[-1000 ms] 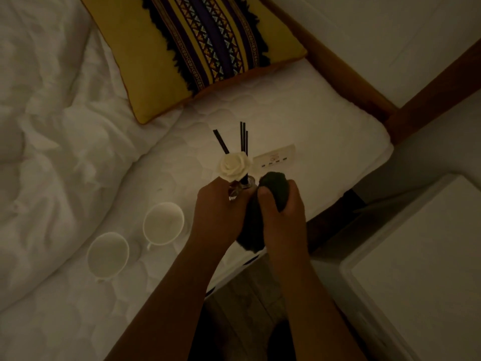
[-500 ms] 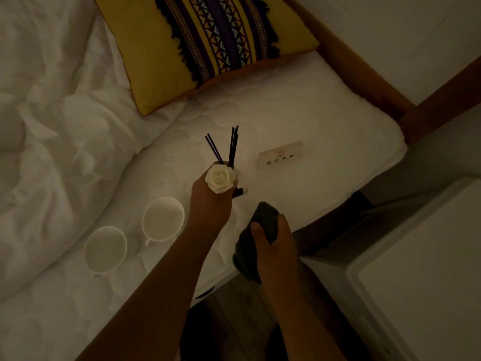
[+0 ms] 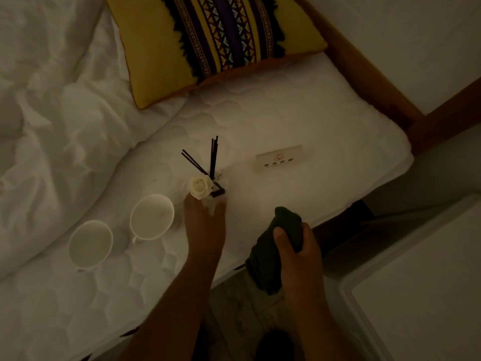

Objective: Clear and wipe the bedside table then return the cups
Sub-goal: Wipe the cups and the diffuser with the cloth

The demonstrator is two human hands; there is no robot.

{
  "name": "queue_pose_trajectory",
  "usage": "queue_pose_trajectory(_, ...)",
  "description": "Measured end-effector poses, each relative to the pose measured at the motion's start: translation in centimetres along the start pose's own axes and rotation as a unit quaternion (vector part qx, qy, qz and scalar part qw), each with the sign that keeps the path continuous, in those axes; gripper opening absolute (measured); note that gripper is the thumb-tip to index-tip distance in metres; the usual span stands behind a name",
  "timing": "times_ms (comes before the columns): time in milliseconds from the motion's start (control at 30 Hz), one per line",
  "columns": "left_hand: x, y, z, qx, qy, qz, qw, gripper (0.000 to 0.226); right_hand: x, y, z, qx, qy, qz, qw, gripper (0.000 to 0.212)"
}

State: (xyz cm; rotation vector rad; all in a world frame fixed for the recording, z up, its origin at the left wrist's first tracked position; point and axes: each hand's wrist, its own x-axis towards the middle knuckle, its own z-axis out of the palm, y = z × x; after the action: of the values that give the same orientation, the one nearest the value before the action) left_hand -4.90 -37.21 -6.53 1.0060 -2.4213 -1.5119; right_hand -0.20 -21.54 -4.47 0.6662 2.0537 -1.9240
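Two white cups [image 3: 91, 243] [image 3: 152, 217] sit side by side on the white mattress [image 3: 299, 121], left of my hands. My left hand [image 3: 205, 225] is wrapped around a small glass reed diffuser [image 3: 210, 188] with black sticks and a white rose, resting it on the mattress. My right hand [image 3: 296, 251] grips a dark green cloth [image 3: 268, 259] over the mattress edge. A small white card [image 3: 279, 158] lies on the mattress to the right of the diffuser. The white bedside table top [image 3: 426, 295] shows at the lower right.
A yellow patterned cushion [image 3: 208, 40] lies at the head of the bed. A crumpled white duvet [image 3: 52, 121] covers the left side. The wooden bed frame [image 3: 369, 82] runs along the upper right. Wood floor [image 3: 239, 313] shows between bed and table.
My left hand has lowered the diffuser onto the mattress beside the cups. My right hand has drawn the cloth away from it, down and to the right.
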Motion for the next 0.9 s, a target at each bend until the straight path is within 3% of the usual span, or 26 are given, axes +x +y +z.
queue_pose_trajectory(100, -3.8, -0.2, 1.5, 0.008, 0.025, -0.029, 0.999, 0.039, 0.6, 0.0, -1.8, 0.003, 0.001, -0.001, 1.000, 0.036)
queue_pose_trajectory(167, -4.7, 0.6, 3.2, 0.000, -0.007, -0.009, 1.000, 0.034, 1.0, -0.1, -3.0, 0.009, 0.006, 0.002, 1.000, 0.028)
queue_pose_trajectory(300, -1.7, 3.9, 7.0, -0.042, -0.073, 0.040, 0.996, 0.052, 1.7, -0.3, -5.3, 0.030, 0.021, -0.004, 0.999, 0.043)
queue_pose_trajectory(400, 2.1, 5.4, 9.5, -0.015, -0.080, 0.067, 0.994, 0.063, 2.0, -0.3, -6.7, 0.042, 0.020, -0.018, 0.999, 0.027)
queue_pose_trajectory(467, 4.0, 5.4, 10.3, 0.058, -0.085, 0.103, 0.989, 0.048, 2.3, -0.9, -7.1, 0.049, 0.010, -0.029, 0.998, 0.020)
queue_pose_trajectory(567, 4.3, 4.6, 10.2, 0.078, -0.099, 0.129, 0.984, 0.014, 2.6, -1.9, -7.2, 0.042, 0.003, -0.054, 0.998, 0.017)
queue_pose_trajectory(667, 2.8, 4.2, 9.0, 0.044, -0.128, 0.107, 0.985, 0.009, 2.9, -3.8, -6.4, 0.007, 0.003, -0.079, 0.997, 0.007)
queue_pose_trajectory(767, 0.7, 4.5, 7.2, 0.001, -0.174, 0.062, 0.983, 0.016, 3.7, -5.9, -5.3, -0.065, 0.011, -0.127, 0.990, 0.012)
queue_pose_trajectory(900, -1.7, 6.9, 4.5, -0.062, -0.257, 0.044, 0.963, 0.010, 4.5, -8.2, -2.9, -0.227, 0.035, -0.289, 0.930, 0.031)
